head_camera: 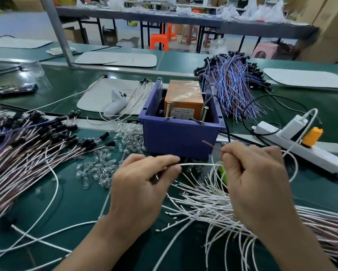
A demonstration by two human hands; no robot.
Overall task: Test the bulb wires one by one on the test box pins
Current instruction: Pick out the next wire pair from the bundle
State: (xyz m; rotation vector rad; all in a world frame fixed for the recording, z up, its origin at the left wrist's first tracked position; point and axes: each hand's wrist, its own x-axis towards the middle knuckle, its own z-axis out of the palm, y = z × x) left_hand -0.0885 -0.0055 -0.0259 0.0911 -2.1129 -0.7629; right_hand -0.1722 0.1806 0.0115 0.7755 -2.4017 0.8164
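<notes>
A purple test box [180, 133] stands in the middle of the green bench, with an orange block inside and two screw pins [167, 111] at its front rim. Just in front of the box, my left hand [142, 184] pinches the black bulb end of a white wire [199, 164]. My right hand [256, 182] grips the wire's other end, where a thin brown lead [211, 146] sticks up toward the box. Both hands are below the pins, not touching them.
Loose white wires [201, 200] lie under my hands. A heap of black-capped wires [27, 151] fills the left, clear bulbs [103, 169] are scattered nearby, and blue-purple wires [232, 85] lie behind the box. A white power strip [301, 147] sits at right.
</notes>
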